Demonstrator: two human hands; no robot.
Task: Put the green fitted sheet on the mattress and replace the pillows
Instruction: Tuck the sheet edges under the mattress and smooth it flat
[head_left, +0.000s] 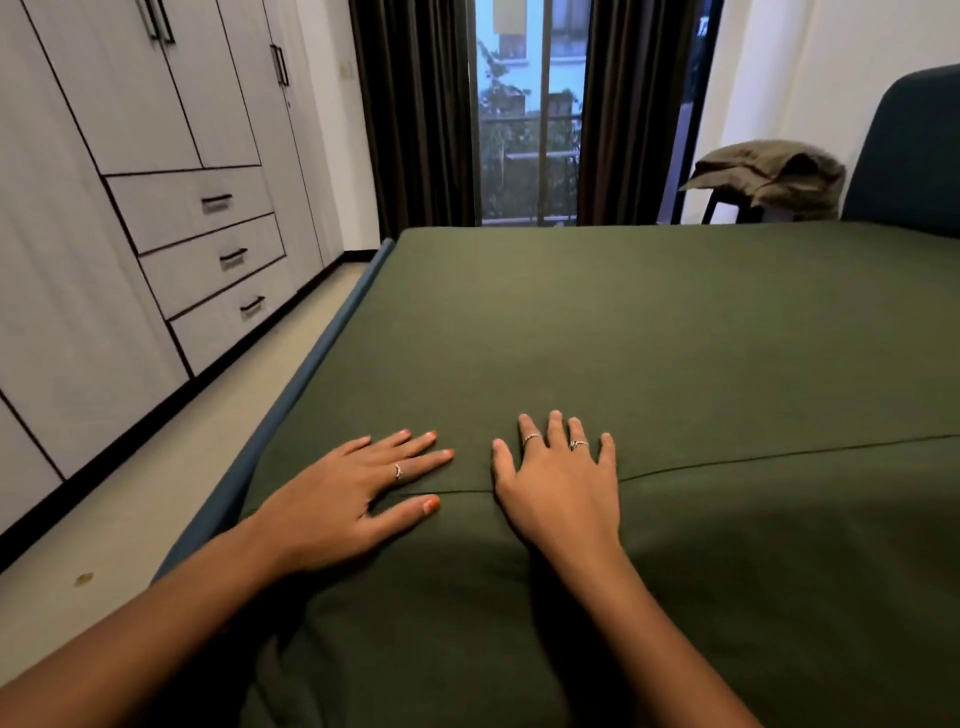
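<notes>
Smoothing stage, going by how things lie.

- Wardrobe wall (156, 156) far left: doors plus three drawers (208, 260), all shut, contents not visible.
- Blue bed frame edge (332, 338) runs along the left side of the mattress, sheet sitting just inside it.
- Left hand (358, 493): flat, fingers straight and spread, palm pressing the green fitted sheet (623, 338). Gripping nothing.
- Right hand (561, 483): same, flat on the sheet just beside the left hand, fingers splayed, holding nothing.
- A seam or fold line (779, 454) crosses the sheet under both hands and runs off to the right.
- Sheet covers the whole visible mattress top, taut at the far end, looser and rumpled at the near end below the wrists.
- Far right: blue headboard (914, 150), and an olive bundle (769, 171) on a stool beside the bed. Cannot tell if that is pillows or a blanket.

Risks, my read:
- Near corners are out of view. If not tucked, pushing forward could drag slack and pop them off.
- Flat pressing may just move the fold, not remove it.
- No pillows on the bed yet, so that step is still open.
</notes>
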